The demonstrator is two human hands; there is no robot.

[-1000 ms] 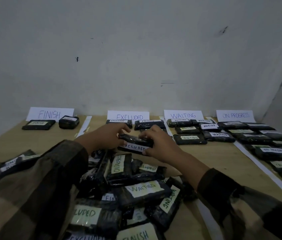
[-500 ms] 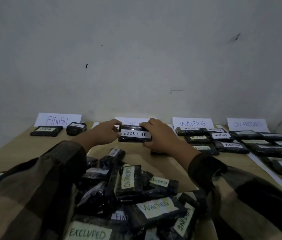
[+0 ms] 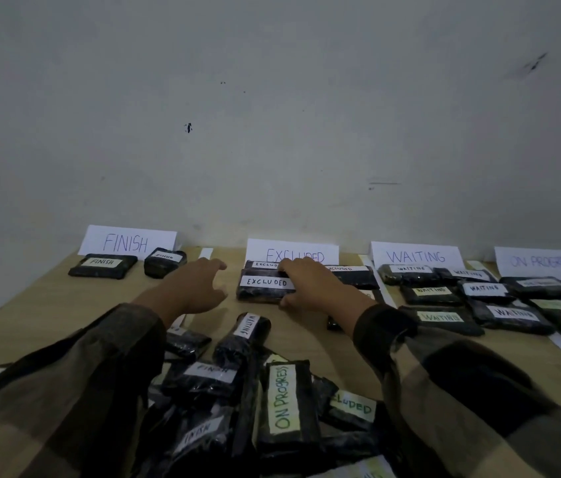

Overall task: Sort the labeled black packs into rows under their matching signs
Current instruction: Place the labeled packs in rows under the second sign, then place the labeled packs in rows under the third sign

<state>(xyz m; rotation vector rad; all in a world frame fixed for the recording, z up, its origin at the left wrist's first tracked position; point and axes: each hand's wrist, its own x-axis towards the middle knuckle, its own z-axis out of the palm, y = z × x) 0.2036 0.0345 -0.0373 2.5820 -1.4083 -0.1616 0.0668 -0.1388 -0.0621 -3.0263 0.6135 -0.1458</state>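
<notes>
fingers (image 3: 289, 270) of the right hand (image 3: 317, 288) curl round the right end of an excluded pack (image 3: 261, 288) near the excluded sign (image 3: 292, 251); left hand (image 3: 196, 288) beside it, loosely spread, empty.

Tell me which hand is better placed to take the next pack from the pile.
Left, probably. The left hand is free with relaxed fingers, near the pile; the right hand grips the EXCLUDED pack below the EXCLUDED sign.
</notes>
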